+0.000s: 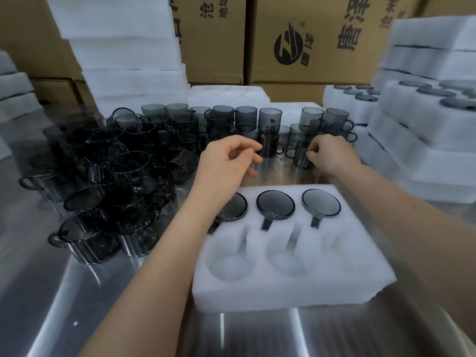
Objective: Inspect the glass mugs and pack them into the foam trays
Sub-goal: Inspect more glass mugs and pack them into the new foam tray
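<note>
The right hand [334,157], right of centre in the frame, has its fingers curled over the rim of a mug [298,157] standing on the table [257,331] and seems to pinch it, though the grip itself is partly hidden. The left hand [226,161], at centre, hangs with loosely curled fingers and holds nothing; its fingertips are near the other mug [269,148] but apart from it. Below the hands, in the lower centre, lies the tray [283,287]. Its far row holds three packed mugs [275,204], handles in their slots, the leftmost partly covered by the left forearm. The three near pockets [286,261] are empty, so this tray looks half done. Much is left: a dark heap [116,176] of loose mugs fills the left of the frame, and a row [224,117] stands across the middle. At the right edge, filled trays [412,117] are stacked, which suggests several are finished. Blank foam [123,47] is stacked at the upper left, with boxes [322,47] along the top.
</note>
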The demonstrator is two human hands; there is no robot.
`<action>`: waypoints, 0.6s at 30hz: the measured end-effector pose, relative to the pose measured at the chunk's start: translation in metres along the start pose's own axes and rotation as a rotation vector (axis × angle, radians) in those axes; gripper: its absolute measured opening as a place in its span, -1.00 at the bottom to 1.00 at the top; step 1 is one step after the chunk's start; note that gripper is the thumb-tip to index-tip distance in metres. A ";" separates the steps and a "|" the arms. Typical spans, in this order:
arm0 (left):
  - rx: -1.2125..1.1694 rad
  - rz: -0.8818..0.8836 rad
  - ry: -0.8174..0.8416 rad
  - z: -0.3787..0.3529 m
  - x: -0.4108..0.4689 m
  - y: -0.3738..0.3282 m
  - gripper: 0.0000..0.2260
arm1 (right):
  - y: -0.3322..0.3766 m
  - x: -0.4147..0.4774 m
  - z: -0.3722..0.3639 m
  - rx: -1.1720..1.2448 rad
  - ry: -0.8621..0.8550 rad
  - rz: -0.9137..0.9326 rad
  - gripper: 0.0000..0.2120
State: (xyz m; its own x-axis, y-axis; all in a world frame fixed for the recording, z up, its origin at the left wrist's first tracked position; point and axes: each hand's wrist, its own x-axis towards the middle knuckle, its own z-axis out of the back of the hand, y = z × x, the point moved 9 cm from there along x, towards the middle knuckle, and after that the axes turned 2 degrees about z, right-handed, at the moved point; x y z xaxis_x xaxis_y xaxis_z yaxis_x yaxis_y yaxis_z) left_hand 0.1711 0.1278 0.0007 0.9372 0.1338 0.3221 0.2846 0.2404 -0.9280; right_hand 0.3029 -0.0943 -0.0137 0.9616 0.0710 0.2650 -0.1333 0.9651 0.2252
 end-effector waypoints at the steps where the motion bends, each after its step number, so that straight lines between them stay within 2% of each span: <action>1: 0.001 -0.001 -0.001 0.000 0.000 0.000 -0.79 | -0.001 -0.002 0.003 -0.001 -0.014 0.000 -0.86; 6: 0.011 0.005 0.010 -0.001 0.000 0.000 -0.79 | 0.001 -0.019 0.019 0.080 -0.082 0.002 -0.87; 11: 0.108 -0.013 0.002 -0.002 0.000 -0.003 -0.81 | 0.033 -0.042 0.045 0.223 -0.180 0.146 -0.93; 16: 0.200 0.010 0.047 -0.008 0.002 0.000 -0.36 | 0.078 -0.076 0.062 0.626 -0.153 0.368 -0.89; 18: 0.167 0.016 0.037 -0.008 0.002 0.001 -0.32 | 0.091 -0.087 0.064 0.711 -0.147 0.451 -0.91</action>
State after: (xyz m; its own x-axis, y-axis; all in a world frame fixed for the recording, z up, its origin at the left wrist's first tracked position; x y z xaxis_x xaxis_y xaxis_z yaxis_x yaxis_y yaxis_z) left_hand 0.1744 0.1210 -0.0009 0.9490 0.1042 0.2977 0.2352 0.3951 -0.8880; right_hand 0.1917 -0.0286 0.0437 0.7463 0.3298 0.5782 -0.6617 0.4618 0.5907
